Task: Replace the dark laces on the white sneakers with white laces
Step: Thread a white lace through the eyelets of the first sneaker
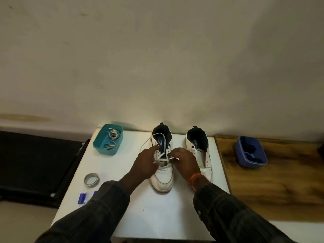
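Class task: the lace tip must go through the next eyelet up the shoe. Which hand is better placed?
Probably the right hand: it pinches the white lace tip beside the eyelets. The left hand steadies the left sneaker.

A single wide-angle view comes from a camera worn on the person's head, looking forward and down. The upper half of the frame is filled by a plain cream wall [157, 58], which bends at the edges from the lens. The white rectangular surface [157, 211] sits in the lower half, close below the camera, with its far edge against the wall. Both dark-sleeved forearms enter from the bottom edge and the hands [145, 165] meet near the centre, within arm's reach. No second view is given.
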